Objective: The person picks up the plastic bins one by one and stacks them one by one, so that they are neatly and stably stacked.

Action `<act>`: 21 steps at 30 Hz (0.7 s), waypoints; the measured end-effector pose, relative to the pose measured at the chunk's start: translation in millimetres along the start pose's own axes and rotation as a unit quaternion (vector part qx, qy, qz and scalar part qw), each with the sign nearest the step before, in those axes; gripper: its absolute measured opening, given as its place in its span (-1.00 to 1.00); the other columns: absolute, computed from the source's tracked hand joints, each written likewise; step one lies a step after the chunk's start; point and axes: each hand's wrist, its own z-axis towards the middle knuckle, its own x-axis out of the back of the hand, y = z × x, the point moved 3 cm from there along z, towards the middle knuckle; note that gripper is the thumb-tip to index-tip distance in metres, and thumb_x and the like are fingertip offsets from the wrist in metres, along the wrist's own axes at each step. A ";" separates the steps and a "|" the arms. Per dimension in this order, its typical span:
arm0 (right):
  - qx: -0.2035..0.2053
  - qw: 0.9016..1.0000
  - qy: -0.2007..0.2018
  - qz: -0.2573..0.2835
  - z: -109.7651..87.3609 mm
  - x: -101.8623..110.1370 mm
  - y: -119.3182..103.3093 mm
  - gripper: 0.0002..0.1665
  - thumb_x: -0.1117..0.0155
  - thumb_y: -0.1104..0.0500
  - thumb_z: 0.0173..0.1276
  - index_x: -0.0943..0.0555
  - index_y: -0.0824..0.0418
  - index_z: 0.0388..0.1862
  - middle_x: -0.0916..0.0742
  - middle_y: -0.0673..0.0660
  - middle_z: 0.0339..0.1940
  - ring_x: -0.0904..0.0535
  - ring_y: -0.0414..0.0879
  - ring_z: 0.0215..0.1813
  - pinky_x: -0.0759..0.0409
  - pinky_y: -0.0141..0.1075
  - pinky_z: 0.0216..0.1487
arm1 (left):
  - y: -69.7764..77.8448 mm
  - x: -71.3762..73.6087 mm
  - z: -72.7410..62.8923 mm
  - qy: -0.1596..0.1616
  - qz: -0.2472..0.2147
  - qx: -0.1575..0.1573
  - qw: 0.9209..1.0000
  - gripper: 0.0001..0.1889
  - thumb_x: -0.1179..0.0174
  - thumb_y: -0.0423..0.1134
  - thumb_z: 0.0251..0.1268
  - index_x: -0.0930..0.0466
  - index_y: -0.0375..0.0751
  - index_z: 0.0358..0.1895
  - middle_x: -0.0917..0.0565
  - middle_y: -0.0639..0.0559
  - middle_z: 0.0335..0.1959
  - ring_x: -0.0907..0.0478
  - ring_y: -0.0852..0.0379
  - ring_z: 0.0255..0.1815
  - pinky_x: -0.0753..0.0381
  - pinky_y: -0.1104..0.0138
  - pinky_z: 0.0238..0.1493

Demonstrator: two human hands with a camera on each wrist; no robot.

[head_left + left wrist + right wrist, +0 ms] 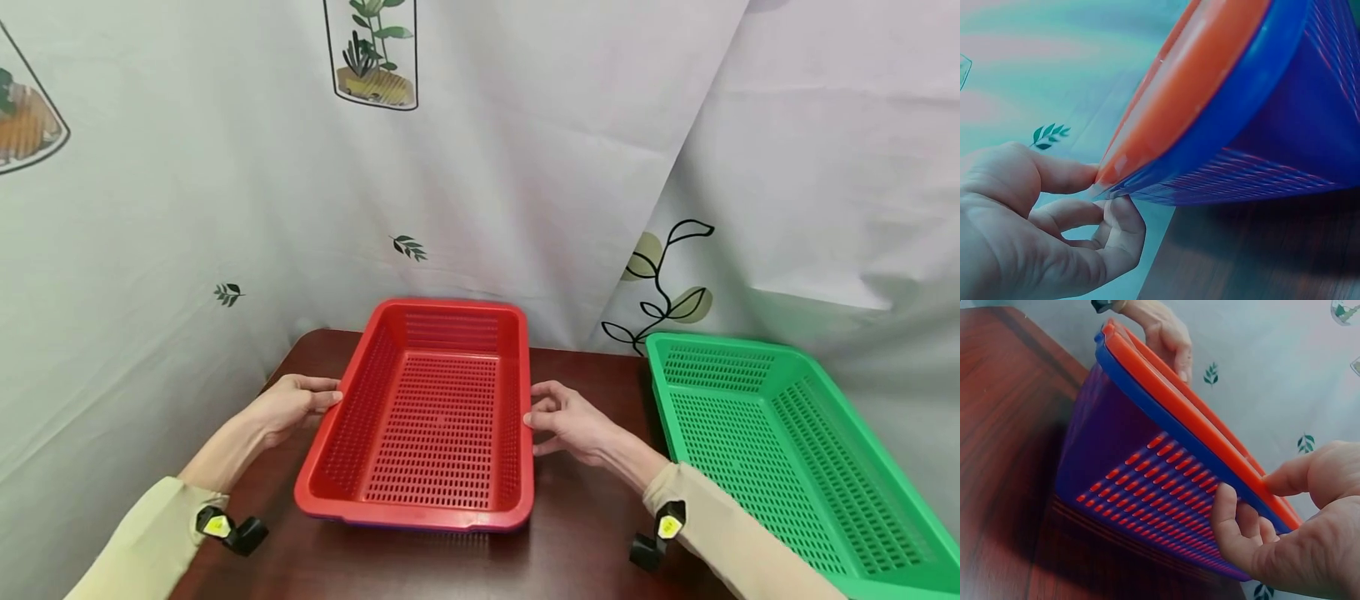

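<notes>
A red perforated plastic basket (pixel 457 310) sits nested inside a blue basket (pixel 1138 400) of like shape, whose rim shows just under the red one. My left hand (pixel 288 406) pinches the rims on the left side, thumb on the red rim and curled fingers beneath the blue one (pixel 1272 144). On the opposite side my right hand (pixel 566 421) grips both rims the same way, its fingertips against the blue wall. Both baskets are over the dark brown table (pixel 585 533); whether their underside touches it I cannot tell.
To the right stands a green perforated basket (pixel 731 343), close to my right forearm. A pale curtain (pixel 525 183) with plant drawings hangs behind the table and along its left side. Black straps with small cameras (pixel 225 529) are on both wrists.
</notes>
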 end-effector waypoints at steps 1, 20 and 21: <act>-0.002 1.000 0.000 -0.003 -1.5 2.5 -0.5 -0.36 -0.22 0.39 0.36 -0.20 0.48 0.33 -0.60 0.27 -0.20 -0.64 0.05 -0.19 -0.73 0.05 -0.20 | 0.6 -2.8 0.8 0.002 -0.002 0.000 1.000 -0.43 -0.09 -0.38 0.50 -0.16 -0.74 0.37 -0.65 -0.33 0.03 -0.71 -0.01 -0.12 -0.71 0.12 -0.07; -0.007 0.999 0.001 -0.040 -25.5 42.5 1.4 -0.34 -0.20 0.37 0.39 -0.14 0.52 0.34 -0.61 0.29 -0.19 -0.66 0.03 -0.19 -0.74 0.02 -0.19 | 4.5 -49.1 19.6 0.005 -0.031 -0.017 0.999 -0.54 -0.07 -0.48 0.45 -0.29 -0.77 0.28 -0.67 -0.35 -0.06 -0.72 -0.01 -0.19 -0.72 0.11 -0.09; -0.008 0.999 0.000 -0.042 -26.9 43.9 1.0 -0.34 -0.20 0.36 0.39 -0.14 0.52 0.35 -0.61 0.30 -0.18 -0.66 0.03 -0.19 -0.74 0.02 -0.19 | 4.4 -51.1 20.1 0.006 -0.030 -0.017 0.999 -0.55 -0.08 -0.48 0.45 -0.30 -0.77 0.27 -0.67 -0.36 -0.06 -0.72 -0.02 -0.20 -0.72 0.10 -0.08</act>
